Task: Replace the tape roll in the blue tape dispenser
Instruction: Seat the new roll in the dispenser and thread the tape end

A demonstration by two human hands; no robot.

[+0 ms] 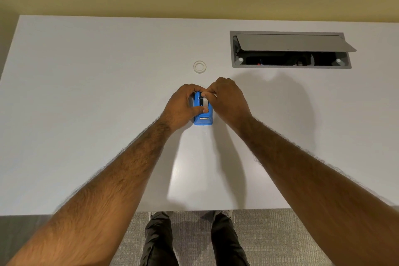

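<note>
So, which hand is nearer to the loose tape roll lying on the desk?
Right, narrowly. The right hand sits just below-right of the tape roll; the left hand is lower, gripping the blue tape dispenser.

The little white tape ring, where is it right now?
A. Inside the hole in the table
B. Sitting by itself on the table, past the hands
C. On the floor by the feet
B. The white tape ring lies flat on the table, apart from both hands, beyond the blue tape dispenser that the left hand and right hand are gripping.
</note>
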